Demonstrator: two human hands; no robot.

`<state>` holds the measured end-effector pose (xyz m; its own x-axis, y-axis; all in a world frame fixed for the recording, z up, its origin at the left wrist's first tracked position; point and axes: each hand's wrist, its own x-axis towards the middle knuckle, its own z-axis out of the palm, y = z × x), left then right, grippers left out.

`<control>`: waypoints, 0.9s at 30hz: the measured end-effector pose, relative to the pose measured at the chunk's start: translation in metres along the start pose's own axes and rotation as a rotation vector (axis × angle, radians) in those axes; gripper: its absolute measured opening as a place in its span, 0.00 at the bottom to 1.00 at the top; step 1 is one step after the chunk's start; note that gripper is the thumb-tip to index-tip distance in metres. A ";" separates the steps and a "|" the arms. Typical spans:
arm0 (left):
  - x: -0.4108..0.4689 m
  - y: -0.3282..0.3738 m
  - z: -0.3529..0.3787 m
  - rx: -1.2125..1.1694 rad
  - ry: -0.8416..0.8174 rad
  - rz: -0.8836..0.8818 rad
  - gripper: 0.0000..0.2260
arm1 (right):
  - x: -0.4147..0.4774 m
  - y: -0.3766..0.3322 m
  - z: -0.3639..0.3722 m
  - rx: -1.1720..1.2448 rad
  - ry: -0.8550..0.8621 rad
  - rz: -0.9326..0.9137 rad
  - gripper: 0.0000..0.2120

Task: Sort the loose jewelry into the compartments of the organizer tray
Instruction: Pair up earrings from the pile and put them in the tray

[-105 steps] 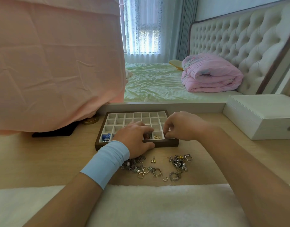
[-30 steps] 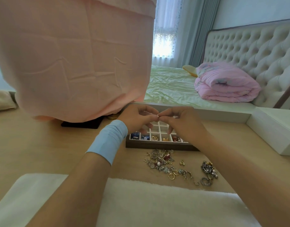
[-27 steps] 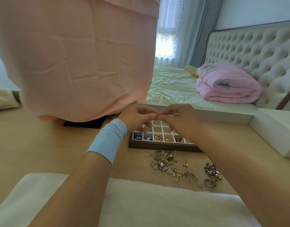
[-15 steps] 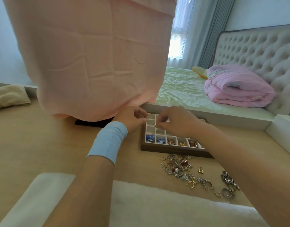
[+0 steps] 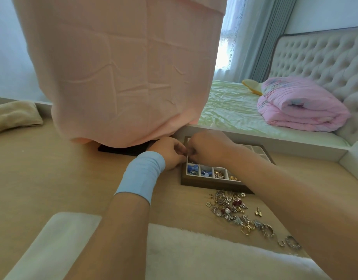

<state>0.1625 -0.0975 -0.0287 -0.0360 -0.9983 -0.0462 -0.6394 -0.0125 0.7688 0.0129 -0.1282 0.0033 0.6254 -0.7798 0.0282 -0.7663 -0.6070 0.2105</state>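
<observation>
A large pink cloth (image 5: 123,67) hangs over the far left of the worktop (image 5: 42,168), its lower edge draped over a dark flat base (image 5: 121,151). Behind the worktop lies a bed (image 5: 230,110) with pale green sheets and a folded pink quilt (image 5: 299,106) against the tufted headboard (image 5: 319,57). A white fluffy mat (image 5: 194,253) covers the worktop's near edge. The organizer tray (image 5: 210,183), dark-framed with white compartments, sits right of centre near the worktop's far edge. In its nearest row the two left compartments hold blue pieces (image 5: 193,169) and the next ones small gold and pearl pieces (image 5: 219,174). The left hand (image 5: 170,152), with a light blue wristband (image 5: 141,174), and the right hand (image 5: 208,148) are brought together over the tray's left side, fingers curled and fingertips meeting; whether they pinch a piece between them cannot be told. The loose jewelry (image 5: 232,209) lies scattered on the worktop between tray and mat, trailing right to some rings (image 5: 247,228).
</observation>
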 end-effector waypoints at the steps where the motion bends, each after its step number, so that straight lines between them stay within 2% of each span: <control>1: 0.000 0.000 0.000 0.000 -0.002 -0.002 0.09 | 0.000 -0.001 0.000 0.007 0.010 0.005 0.08; 7: 0.000 0.003 0.000 0.074 -0.001 0.008 0.09 | -0.004 0.001 0.004 0.061 0.079 0.054 0.05; 14: -0.009 0.032 0.001 0.237 0.056 0.083 0.06 | -0.042 0.022 -0.013 0.275 0.130 0.129 0.08; 17: -0.022 0.058 0.010 0.310 0.028 0.197 0.03 | -0.084 0.027 -0.022 0.301 0.071 0.099 0.08; 21: -0.044 0.085 0.031 0.430 -0.102 0.288 0.03 | -0.129 0.025 -0.017 0.379 -0.062 0.075 0.06; 24: -0.061 0.092 0.038 0.587 -0.102 0.309 0.06 | -0.144 0.020 -0.005 0.450 -0.106 0.051 0.05; 27: -0.078 0.078 0.046 0.577 -0.083 0.352 0.05 | -0.148 0.017 0.001 0.448 -0.111 0.023 0.07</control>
<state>0.0803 -0.0185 0.0056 -0.3610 -0.9293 0.0779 -0.8854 0.3677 0.2844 -0.0931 -0.0232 0.0016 0.6070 -0.7905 -0.0816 -0.7828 -0.5770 -0.2329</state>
